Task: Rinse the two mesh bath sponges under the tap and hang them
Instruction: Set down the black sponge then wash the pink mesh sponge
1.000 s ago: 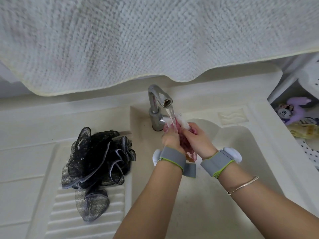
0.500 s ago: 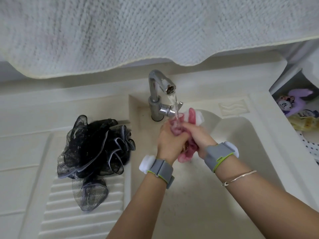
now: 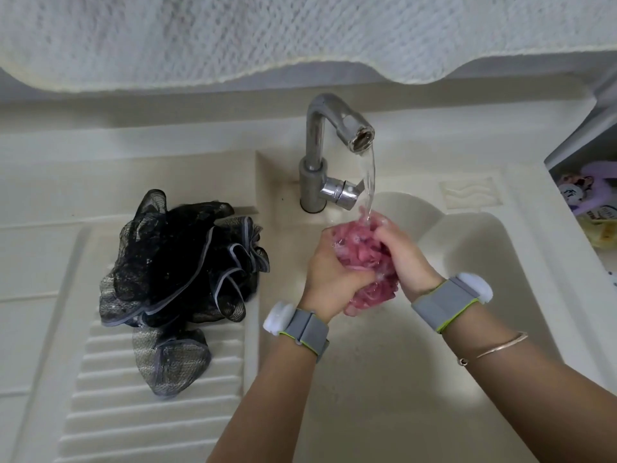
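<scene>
1. Your left hand [image 3: 329, 272] grips the pink mesh sponge [image 3: 364, 262] from the left, fingers curled into the mesh; half a second ago it sat a little lower on the bundle.
2. Your right hand [image 3: 405, 259] clasps the same sponge from the right, its fingertips curled over the top. Both hands have closed in tighter than before, so the sponge now shows as a bunched wad between your palms rather than a strand sticking up.
3. The chrome tap [image 3: 329, 142] is running as it was earlier; the stream [image 3: 369, 182] lands on the top of the pink sponge, right at your right hand's fingertips, over the basin of the cream sink [image 3: 534, 269].
4. The white piece that showed behind the sponge half a second ago is no longer in view.
5. The black mesh sponge [image 3: 177, 265] has not moved: it lies on the ribbed drainboard [image 3: 133, 412] to the left of the basin, well apart from your hands, with one grey-edged fold trailing toward you.
6. Grey wrist bands sit on both wrists, the left one [image 3: 305, 330] and the right one [image 3: 445, 304], and a thin bangle [image 3: 497, 344] rings your right forearm.
7. A white knitted towel [image 3: 300, 35] hangs across the top of the view, and a purple toy [image 3: 591, 185] sits in the shelf at the right edge.
</scene>
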A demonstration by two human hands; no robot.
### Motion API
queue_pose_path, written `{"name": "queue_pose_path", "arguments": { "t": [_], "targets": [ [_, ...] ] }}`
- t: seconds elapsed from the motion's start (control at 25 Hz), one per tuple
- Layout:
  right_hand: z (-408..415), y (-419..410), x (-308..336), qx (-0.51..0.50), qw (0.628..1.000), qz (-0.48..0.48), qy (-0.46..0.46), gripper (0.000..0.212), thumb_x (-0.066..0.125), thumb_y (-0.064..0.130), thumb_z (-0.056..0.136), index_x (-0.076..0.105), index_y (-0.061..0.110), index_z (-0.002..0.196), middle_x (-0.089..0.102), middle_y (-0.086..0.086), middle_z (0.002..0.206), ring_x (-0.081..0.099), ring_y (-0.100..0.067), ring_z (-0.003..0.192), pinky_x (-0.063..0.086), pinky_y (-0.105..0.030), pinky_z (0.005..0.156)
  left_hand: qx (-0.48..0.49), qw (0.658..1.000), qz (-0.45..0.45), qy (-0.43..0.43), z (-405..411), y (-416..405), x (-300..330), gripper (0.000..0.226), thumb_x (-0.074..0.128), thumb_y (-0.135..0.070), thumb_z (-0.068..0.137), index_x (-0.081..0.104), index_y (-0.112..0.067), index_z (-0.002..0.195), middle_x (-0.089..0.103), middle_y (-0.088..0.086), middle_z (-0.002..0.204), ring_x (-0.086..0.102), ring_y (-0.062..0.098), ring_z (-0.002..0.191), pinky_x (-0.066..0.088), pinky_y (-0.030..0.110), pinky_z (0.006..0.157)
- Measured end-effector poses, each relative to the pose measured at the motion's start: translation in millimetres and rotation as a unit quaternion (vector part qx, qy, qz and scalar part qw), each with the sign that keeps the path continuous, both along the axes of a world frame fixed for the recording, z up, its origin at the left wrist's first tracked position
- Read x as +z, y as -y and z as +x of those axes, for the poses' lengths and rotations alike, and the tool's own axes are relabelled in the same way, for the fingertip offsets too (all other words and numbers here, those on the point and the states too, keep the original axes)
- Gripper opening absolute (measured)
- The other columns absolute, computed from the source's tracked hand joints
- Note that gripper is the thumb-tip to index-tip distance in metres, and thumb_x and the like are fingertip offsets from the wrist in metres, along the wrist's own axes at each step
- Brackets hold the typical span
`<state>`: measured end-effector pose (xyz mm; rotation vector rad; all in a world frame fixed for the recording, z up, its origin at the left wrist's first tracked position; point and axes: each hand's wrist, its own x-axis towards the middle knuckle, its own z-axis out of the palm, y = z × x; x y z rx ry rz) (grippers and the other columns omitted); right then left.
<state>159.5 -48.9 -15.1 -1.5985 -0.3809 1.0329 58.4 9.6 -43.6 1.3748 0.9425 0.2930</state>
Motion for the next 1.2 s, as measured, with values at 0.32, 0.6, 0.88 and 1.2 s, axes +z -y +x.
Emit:
{"name": "queue_pose_path", "arguments": {
  "t": [0.32,0.6,0.88,1.2],
  "targets": [
    [-15,-13,-7,0.036,0.97,-0.118,0.208,0.024,0.072,0.051,0.072,0.052,0.04,0.082,0.062,0.018,0.085,0.063,-0.006,0.086,0.048,-0.027,0.083,-0.005,0.996,0.082,-0.018,4,4,4,0.038,0.071,-0.024,0.067,0.05,-0.042,0.093,0.064,-0.008,0.089,0.066,0.012,0.075,0.049,0.021,0.053],
    [-14,-21,-5,0.012,0.972,-0.119,0.203,0.032,0.046,0.058,0.075,0.06,0.03,0.07,0.067,0.0,0.072,0.066,-0.03,0.075,0.055,-0.049,0.077,-0.013,0.997,0.079,0.009,-1,6,22,0.053,0.078,-0.007,0.069,0.049,-0.025,0.11,0.064,-0.002,0.093,0.063,-0.003,0.058,0.049,0.018,0.041],
    [-4,-14,-7,-0.09,0.992,-0.048,0.068,0.025,0.06,0.027,0.082,0.053,0.013,0.063,0.054,-0.006,0.061,0.053,-0.022,0.066,0.046,-0.022,0.052,-0.057,0.998,0.04,-0.001,-8,-5,4,0.136,0.084,-0.031,0.045,-0.003,-0.037,0.15,0.048,-0.001,0.132,0.063,0.006,0.107,0.058,0.033,0.083],
    [-5,-1,3,-0.06,0.994,0.018,-0.085,0.009,0.051,0.019,0.09,0.055,0.012,0.095,0.05,-0.013,0.083,0.058,-0.013,0.064,0.044,-0.013,0.046,-0.115,0.983,-0.115,0.086,-13,-15,7,0.069,0.083,-0.013,0.069,0.05,-0.012,0.129,0.069,0.005,0.115,0.067,0.019,0.106,0.054,0.048,0.092]
  ]
}}
